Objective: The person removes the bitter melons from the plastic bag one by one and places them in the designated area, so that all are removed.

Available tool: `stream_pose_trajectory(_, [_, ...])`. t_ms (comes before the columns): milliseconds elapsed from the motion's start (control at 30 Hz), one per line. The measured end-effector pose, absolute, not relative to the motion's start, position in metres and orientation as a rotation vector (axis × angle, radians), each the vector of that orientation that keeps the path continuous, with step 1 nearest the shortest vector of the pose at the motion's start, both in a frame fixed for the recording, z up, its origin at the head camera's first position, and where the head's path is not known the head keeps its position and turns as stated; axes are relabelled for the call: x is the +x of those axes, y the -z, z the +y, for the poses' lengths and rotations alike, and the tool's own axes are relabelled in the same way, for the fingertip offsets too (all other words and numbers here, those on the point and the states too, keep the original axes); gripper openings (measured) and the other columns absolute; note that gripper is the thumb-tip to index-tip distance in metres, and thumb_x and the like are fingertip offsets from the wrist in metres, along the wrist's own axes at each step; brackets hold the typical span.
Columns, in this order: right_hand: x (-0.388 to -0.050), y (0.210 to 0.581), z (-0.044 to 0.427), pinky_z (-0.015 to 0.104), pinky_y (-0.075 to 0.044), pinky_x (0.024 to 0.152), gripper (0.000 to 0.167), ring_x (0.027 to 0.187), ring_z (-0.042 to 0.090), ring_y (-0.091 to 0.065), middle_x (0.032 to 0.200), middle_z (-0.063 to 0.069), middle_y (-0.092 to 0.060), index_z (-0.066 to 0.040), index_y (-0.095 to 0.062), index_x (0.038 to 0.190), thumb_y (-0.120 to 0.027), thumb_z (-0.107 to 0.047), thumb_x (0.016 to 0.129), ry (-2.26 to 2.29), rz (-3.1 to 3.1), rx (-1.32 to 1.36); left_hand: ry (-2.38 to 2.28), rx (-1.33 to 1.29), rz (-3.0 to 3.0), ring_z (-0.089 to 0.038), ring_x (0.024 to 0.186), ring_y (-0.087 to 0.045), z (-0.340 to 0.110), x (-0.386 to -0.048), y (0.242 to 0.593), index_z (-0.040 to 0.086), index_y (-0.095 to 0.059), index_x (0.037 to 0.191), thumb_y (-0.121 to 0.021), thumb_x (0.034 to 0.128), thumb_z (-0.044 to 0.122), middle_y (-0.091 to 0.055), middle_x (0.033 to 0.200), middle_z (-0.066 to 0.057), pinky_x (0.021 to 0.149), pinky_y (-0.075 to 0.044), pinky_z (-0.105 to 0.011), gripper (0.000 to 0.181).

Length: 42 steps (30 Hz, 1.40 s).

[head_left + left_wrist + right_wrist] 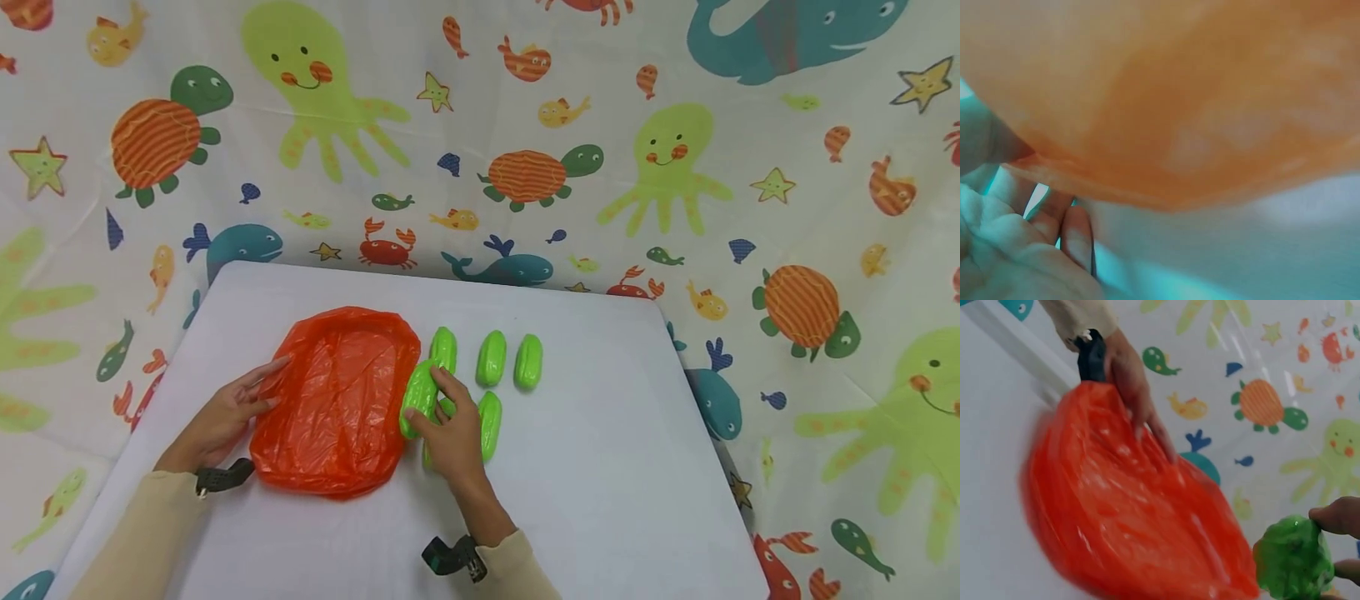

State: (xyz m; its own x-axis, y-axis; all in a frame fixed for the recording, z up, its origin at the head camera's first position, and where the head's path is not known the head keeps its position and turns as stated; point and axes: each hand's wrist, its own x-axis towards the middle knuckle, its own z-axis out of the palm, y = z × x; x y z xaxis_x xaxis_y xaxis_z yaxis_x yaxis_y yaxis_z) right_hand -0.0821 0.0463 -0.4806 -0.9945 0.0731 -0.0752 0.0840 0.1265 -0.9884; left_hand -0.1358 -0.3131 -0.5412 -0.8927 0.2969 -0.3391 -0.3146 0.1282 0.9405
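A red plastic bag [337,400] lies spread on the white table, its film crinkled. My left hand [225,417] holds its left edge; in the left wrist view the film [1166,144] runs between the thumb and fingers [1013,187]. My right hand [453,429] grips a shiny green toy cucumber [419,398] between thumb and fingers, at the bag's right edge. In the right wrist view that cucumber's bumpy end [1294,556] shows beside the bag [1141,512]. Under and behind the right hand, more cucumbers are partly hidden.
Several like cucumbers lie right of the bag: one just behind the held one [444,346], two farther right [491,358], and one beside the right hand [490,421]. The white table [615,467] ends at a curtain [480,125] printed with sea animals.
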Motion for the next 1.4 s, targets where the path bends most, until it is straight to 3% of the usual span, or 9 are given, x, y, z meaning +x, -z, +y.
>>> stream_pose_trajectory(233, [-0.077,0.486,0.086,0.046,-0.045,0.121,0.068,0.153,0.029,-0.045,0.165,0.003,-0.046,-0.024,-0.058,0.153,-0.083,-0.013,0.09,2.048,2.393,0.284,-1.883,0.011,1.897,-0.001,0.121,-0.068,-0.317,-0.132,0.544,0.031,-0.028,0.17,-0.064,0.1076,0.018,-0.043,0.165,0.008,0.095,-0.062,-0.031,0.073])
stream_pose_trajectory(467, [-0.068,0.494,0.127,0.048,-0.045,0.121,0.069,0.154,0.034,-0.043,0.166,0.01,-0.045,-0.015,-0.057,0.153,-0.083,-0.006,0.09,2.018,2.462,0.375,-1.869,-0.023,1.905,0.0,0.119,-0.068,-0.32,-0.131,0.542,0.033,-0.029,0.169,-0.065,0.1069,0.022,-0.044,0.163,0.012,0.095,-0.062,-0.031,0.073])
stream_pose_trajectory(700, [-0.056,0.512,0.161,0.05,-0.042,0.123,0.071,0.157,0.035,-0.039,0.168,0.012,-0.041,-0.016,-0.054,0.156,-0.082,-0.004,0.091,1.959,2.52,0.378,-1.867,0.003,1.905,0.0,0.12,-0.068,-0.32,-0.13,0.543,0.033,-0.027,0.17,-0.064,0.1079,0.021,-0.037,0.169,0.004,0.096,-0.062,-0.031,0.073])
stream_pose_trajectory(867, [-0.049,0.523,0.178,0.051,-0.043,0.121,0.072,0.156,0.042,-0.039,0.169,0.017,-0.039,-0.012,-0.053,0.157,-0.081,-0.002,0.091,1.826,2.59,0.417,-1.911,0.03,1.867,0.0,0.122,-0.068,-0.316,-0.131,0.543,0.03,-0.027,0.17,-0.062,0.1083,0.017,-0.036,0.171,0.003,0.097,-0.061,-0.031,0.072])
stream_pose_trajectory(1233, [-0.05,0.539,0.197,0.056,-0.039,0.123,0.071,0.16,0.041,-0.033,0.17,0.016,-0.037,-0.013,-0.053,0.157,-0.078,0.003,0.092,1.703,2.598,0.414,-1.883,0.052,1.874,0.001,0.123,-0.067,-0.314,-0.136,0.544,0.031,-0.027,0.17,-0.062,0.1083,0.017,-0.032,0.174,-0.001,0.096,-0.061,-0.031,0.073])
stream_pose_trajectory(1400, [-0.051,0.538,0.197,0.055,-0.036,0.126,0.072,0.16,0.04,-0.032,0.171,0.016,-0.037,-0.015,-0.052,0.158,-0.078,-0.001,0.093,1.698,2.589,0.429,-1.931,-0.014,1.842,0.004,0.122,-0.066,-0.314,-0.136,0.542,0.034,-0.028,0.17,-0.063,0.108,0.019,-0.037,0.17,0.005,0.096,-0.061,-0.028,0.072])
